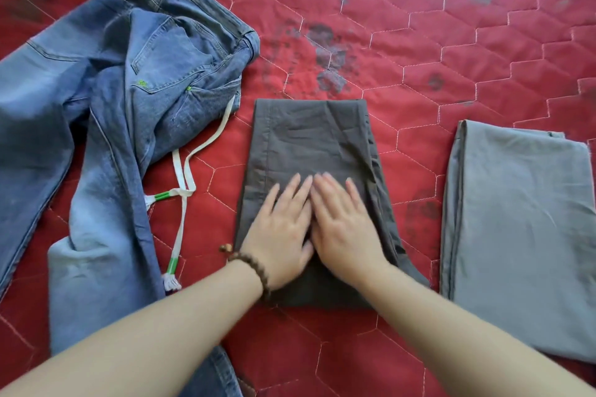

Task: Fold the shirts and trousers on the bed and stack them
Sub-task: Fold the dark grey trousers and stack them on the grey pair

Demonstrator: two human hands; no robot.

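While both palms lie flat, fingers straight, the left hand (280, 229) and right hand (343, 222) press side by side on the folded dark trousers (309, 138), gripping nothing.

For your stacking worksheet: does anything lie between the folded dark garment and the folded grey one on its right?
Nothing visible does. Only bare red quilt separates the dark garment from the grey garment. Both hands press flat on the dark one.

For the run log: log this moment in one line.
hands: flat on dark trousers | jeans: unfolded | grey garment: folded
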